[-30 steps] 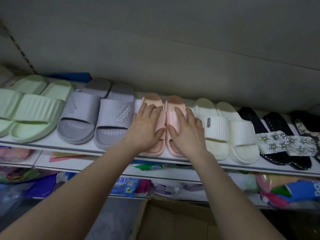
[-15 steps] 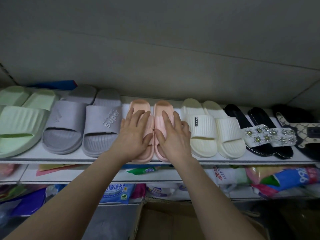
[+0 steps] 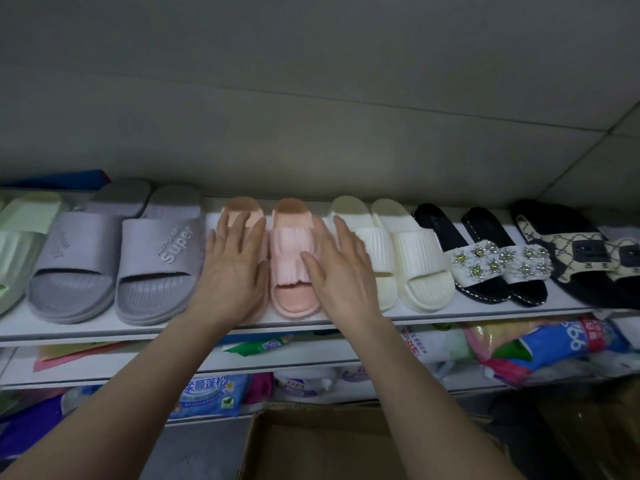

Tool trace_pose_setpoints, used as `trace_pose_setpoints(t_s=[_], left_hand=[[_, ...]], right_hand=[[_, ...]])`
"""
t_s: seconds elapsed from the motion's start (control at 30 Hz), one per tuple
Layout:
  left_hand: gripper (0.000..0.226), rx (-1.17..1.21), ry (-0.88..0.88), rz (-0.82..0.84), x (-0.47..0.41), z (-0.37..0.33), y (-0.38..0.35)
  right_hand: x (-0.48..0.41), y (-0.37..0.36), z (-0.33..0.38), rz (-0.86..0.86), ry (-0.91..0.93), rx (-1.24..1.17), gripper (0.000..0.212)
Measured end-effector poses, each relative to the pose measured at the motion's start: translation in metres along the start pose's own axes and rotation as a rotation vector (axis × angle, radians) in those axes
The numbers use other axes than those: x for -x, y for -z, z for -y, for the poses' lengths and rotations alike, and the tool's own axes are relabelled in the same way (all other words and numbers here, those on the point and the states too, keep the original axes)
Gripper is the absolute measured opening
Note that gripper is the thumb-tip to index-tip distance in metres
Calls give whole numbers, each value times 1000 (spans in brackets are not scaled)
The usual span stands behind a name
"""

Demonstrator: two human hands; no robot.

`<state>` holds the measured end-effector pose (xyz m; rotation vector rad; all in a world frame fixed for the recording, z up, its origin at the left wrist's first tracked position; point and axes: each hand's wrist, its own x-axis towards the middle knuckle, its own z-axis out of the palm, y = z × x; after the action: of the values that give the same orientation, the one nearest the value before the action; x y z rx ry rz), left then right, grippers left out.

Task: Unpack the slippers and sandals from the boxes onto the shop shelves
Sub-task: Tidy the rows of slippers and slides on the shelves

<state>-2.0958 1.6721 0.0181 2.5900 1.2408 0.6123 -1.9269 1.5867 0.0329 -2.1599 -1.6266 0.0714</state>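
Resting flat on the left slipper of the pink slippers, the left hand has its fingers straight and a little apart, covering the strap so that only the heel end shows beyond the fingertips. The right hand lies with fingers straight and spread at the right edge of the other pink slipper, its thumb on the ribbed pink strap and its outer fingers over the neighbouring cream slippers; the frame is too blurred to tell how firmly it presses. The pink pair stands side by side, toes towards the person, on the white shelf, between the grey slippers and the cream pair. The right grey slipper carries the raised word "Super" on its strap, with a line of smaller lettering above it that cannot be read; the left grey one bears a raised emblem. At the far left are pale green slippers. To the right of the cream pair sit black sandals with white straps set with jewelled flowers, then a patterned sandal with a dark square badge whose marking is unreadable. On the lower shelf lie packets: a blue packet printed with white Chinese characters, a small green packet, and at the right a blue and red packet with large white digits seen upside down. An open cardboard box stands below, between the forearms.
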Motion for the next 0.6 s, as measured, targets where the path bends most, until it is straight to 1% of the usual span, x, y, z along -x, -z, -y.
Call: trace_pose_setpoints(t_s=[0.07,0.1,0.13,0.2,0.27,0.33,0.4,0.5,0.6], left_hand=[[60,67,-72,-74,-3,-28,-3],[60,103,-106,-86,-6,-47,-7],[62,127,-134,-78,-10,-66,-13],[70,133,-159,-22,-20,-105,-31],[79,97,-135,32,-30,-135,-54],[87,30,-61,83,-39,-152,-74],[91,-21,13,117,-43,-161,-84],[88,-3,34,71,-40,-164,-82],[83,32,28,64,-28,-165,-78]], right_hand=[[10,21,-41,-126,-28,-20,59],[12,33,-65,-150,-55,-6,61],[13,44,-88,-142,-87,14,63],[12,63,-128,-59,-120,41,69],[6,73,-151,63,-63,51,74],[1,74,-164,172,12,74,75],[-2,71,-173,229,25,80,74],[-2,64,-176,188,52,71,69],[4,56,-173,126,61,81,65]])
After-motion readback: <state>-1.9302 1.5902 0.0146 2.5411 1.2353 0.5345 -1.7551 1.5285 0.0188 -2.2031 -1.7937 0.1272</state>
